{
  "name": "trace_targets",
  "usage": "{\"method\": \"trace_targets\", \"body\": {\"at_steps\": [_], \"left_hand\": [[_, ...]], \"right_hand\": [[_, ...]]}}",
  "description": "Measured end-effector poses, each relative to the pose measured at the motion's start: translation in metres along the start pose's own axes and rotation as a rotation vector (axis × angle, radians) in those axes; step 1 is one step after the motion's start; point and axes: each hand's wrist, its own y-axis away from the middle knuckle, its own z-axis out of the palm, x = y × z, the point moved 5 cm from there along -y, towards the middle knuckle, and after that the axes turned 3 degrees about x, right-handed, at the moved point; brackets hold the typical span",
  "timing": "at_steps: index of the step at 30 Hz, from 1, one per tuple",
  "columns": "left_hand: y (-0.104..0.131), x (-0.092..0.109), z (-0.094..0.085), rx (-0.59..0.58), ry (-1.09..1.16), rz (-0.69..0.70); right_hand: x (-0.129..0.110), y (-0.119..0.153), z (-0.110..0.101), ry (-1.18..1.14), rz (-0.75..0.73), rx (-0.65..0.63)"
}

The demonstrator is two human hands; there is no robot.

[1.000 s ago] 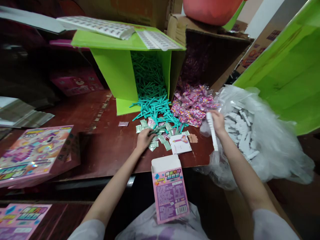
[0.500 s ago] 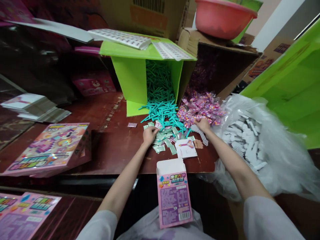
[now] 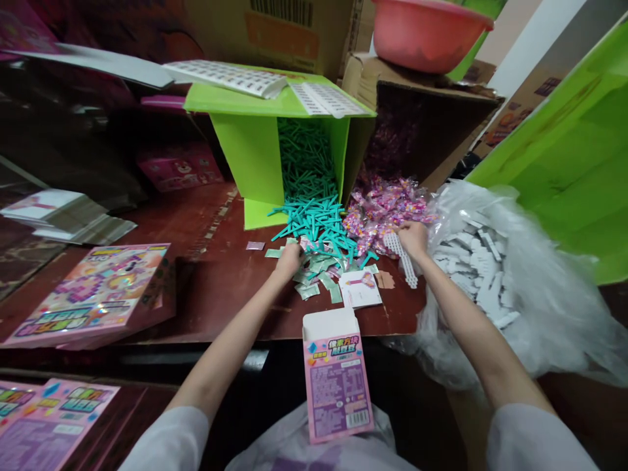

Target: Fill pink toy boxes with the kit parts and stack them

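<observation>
dark red tabletop [image 3: 210, 281], scuffed, before a cardboard box [image 3: 235, 39] and a green bin [image 3: 250, 157] spilling teal sticks [image 3: 314, 219]. left hand [image 3: 290, 260]: curled at the green sachets [image 3: 307, 290], its grip not discernible. right hand [image 3: 415, 239]: closed on a white perforated strip [image 3: 405, 261] beside bagged beads [image 3: 377, 209]. pink carton [image 3: 338, 392]: open-topped at the near table edge, contents unseen; strip and printed leaflet [image 3: 360, 293] remain outside.

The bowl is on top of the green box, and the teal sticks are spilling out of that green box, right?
Not quite. The head view shows the bowl on top of the brown box, not the green box. The teal sticks are spilling out of the green box, as you said.
</observation>
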Motion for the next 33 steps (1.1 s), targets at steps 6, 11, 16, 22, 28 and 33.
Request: {"method": "trace_targets", "body": {"at_steps": [6,11,16,22,28,33], "left_hand": [[0.058,0.004,-0.051,0.110,-0.142,0.046],[0.070,0.010,-0.086,0.226,-0.212,0.051],[0.088,0.040,-0.073,-0.151,0.091,0.130],[0.138,0.076,-0.028,-0.515,0.050,0.180],[0.135,0.089,-0.018,-0.523,0.229,0.218],[0.131,0.083,-0.011,-0.052,0.626,0.143]], "right_hand": [[0.013,0.067,-0.063,0.240,-0.197,0.322],[0.025,0.103,-0.081,0.252,-0.245,0.399],[0.034,0.118,-0.090,0.048,-0.216,0.448],[0.038,0.132,-0.104,-0.106,-0.207,0.528],[0.021,0.147,-0.118,-0.326,-0.178,0.463],[0.001,0.160,-0.117,-0.481,-0.117,0.364]]}}
